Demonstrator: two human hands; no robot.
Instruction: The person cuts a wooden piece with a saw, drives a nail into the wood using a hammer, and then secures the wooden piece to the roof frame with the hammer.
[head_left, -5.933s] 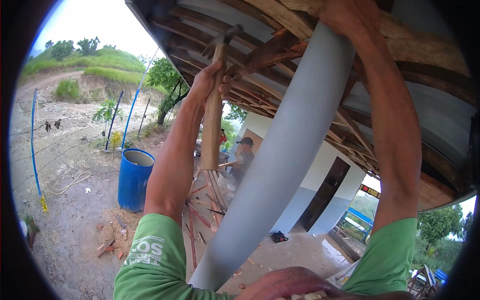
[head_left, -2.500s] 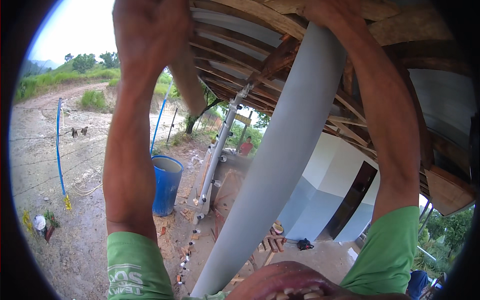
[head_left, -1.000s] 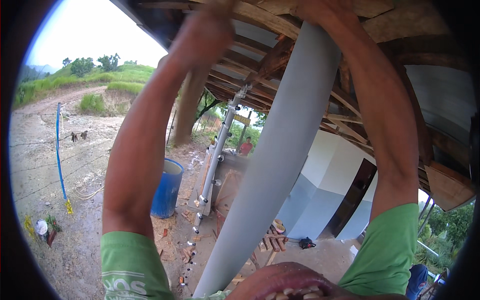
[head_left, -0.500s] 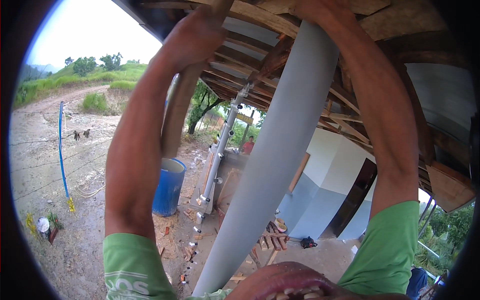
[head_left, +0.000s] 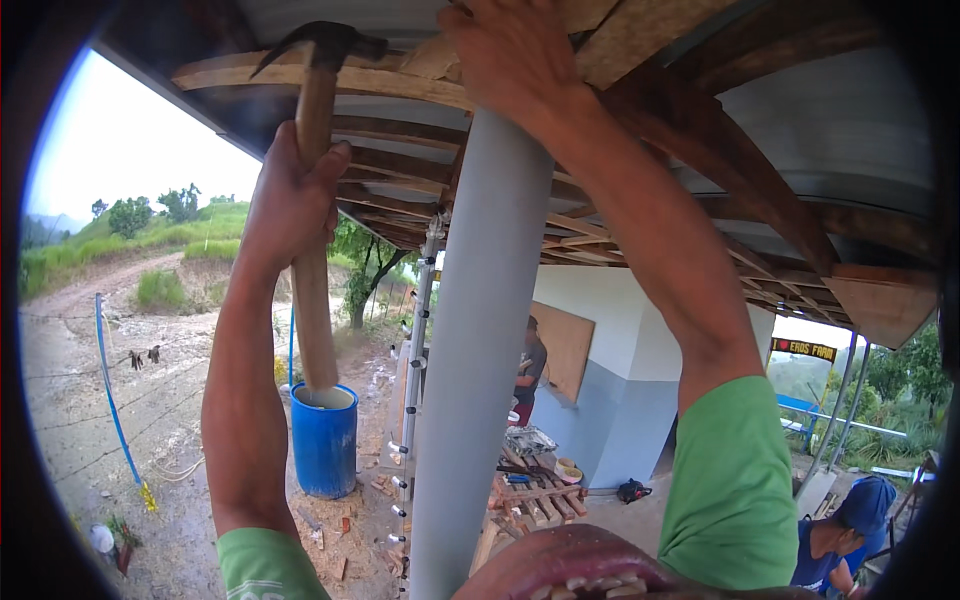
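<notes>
My left hand [head_left: 290, 205] is wrapped around the wooden handle of a claw hammer [head_left: 314, 310], held upright with its dark metal head on top, just below a roof timber [head_left: 230, 74]. My right hand [head_left: 515, 60] reaches up to the timbers at the top of a thick grey round column [head_left: 485, 330]. Its fingers are bent together against the wood, partly cut off by the upper edge. Whatever they pinch there, if anything, cannot be made out.
A blue drum [head_left: 324, 450] stands on the littered ground beyond my left arm. Behind the column are a wooden pallet-like stand [head_left: 535, 495] and a person by the wall [head_left: 630, 400]. Another person in a blue cap [head_left: 866, 503] is low at the right. Wire fencing runs on the left.
The view has shifted, and the column now looks more upright. The hammer's head has come into sight, with my left hand lower in the picture. Two people now show near the wall and at right.
</notes>
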